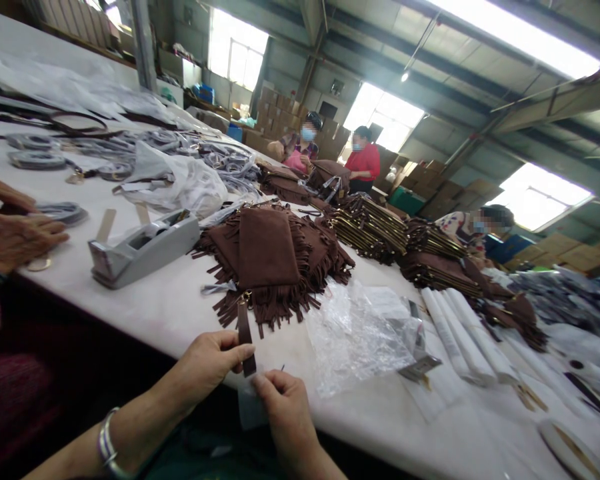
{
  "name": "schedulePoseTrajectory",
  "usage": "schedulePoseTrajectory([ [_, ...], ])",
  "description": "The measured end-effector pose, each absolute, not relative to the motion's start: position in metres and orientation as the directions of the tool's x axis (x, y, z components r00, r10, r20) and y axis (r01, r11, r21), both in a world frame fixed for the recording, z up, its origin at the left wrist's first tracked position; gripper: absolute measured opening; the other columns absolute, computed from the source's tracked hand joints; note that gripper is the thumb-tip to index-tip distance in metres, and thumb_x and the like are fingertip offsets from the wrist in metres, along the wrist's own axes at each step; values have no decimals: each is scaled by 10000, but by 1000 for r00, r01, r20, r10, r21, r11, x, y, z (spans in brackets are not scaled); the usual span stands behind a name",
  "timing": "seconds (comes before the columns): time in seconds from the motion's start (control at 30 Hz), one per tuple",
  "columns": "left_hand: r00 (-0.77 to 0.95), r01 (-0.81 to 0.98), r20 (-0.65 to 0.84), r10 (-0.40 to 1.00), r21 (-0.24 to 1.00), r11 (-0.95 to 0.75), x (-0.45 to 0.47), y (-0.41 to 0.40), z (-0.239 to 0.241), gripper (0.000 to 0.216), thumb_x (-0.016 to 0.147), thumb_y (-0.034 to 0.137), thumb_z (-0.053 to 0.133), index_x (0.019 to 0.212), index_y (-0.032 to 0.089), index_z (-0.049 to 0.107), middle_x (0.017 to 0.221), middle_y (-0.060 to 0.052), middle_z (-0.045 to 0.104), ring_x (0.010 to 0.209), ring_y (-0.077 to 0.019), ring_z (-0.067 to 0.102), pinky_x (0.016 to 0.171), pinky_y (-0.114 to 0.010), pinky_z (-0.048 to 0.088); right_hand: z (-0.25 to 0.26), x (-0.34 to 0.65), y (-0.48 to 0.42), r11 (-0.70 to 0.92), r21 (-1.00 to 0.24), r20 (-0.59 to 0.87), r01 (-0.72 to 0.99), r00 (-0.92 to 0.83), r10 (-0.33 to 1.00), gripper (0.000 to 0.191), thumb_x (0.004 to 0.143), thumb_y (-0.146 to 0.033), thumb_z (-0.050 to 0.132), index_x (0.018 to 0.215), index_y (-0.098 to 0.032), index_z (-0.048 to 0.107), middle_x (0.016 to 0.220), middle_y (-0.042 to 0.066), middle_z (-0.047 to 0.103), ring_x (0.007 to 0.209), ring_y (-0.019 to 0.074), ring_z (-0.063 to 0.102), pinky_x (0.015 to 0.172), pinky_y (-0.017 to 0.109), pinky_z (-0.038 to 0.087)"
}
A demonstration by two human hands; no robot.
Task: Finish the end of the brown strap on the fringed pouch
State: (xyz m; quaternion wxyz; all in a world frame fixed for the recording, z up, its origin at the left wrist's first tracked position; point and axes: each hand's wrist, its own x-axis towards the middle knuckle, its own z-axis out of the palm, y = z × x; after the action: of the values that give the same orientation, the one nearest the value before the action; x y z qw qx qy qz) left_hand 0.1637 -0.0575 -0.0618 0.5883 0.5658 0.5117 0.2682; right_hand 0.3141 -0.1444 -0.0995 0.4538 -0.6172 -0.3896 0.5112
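Two bare hands meet at the near edge of the white table. The left hand pinches the lower end of a narrow dark-brown strap between thumb and forefinger, and the right hand, fingers curled closed, nips a small clear sleeve just under the strap's tip. The strap hangs from a metal fitting on a brown suede bag, flat and edged with fringe, lying on top of a pile of the same. A grey tape dispenser sits to its left and a crumpled plastic bag to its right.
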Motion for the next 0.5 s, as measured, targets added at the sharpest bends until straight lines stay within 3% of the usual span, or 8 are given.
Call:
schedulePoseTrajectory([
  [0.27,351,142,-368,861,930,340,167,-63,-66,339,674,498,693,646,163,648,599,10,549,595,-148,424,560,-265,300,-102,311,-142,-319,-937,-339,-139,155,928,460,758,-557,715,694,-102,725,527,-17,480,533,92,350,505,219,252],
  [0.5,338,64,-428,838,899,433,169,-66,-66,369,635,490,758,601,186,552,529,50,460,524,-118,381,501,-248,267,-104,304,-127,-312,-872,-373,-377,99,922,402,655,-501,811,760,-120,739,577,12,605,533,113,470,544,232,357],
])
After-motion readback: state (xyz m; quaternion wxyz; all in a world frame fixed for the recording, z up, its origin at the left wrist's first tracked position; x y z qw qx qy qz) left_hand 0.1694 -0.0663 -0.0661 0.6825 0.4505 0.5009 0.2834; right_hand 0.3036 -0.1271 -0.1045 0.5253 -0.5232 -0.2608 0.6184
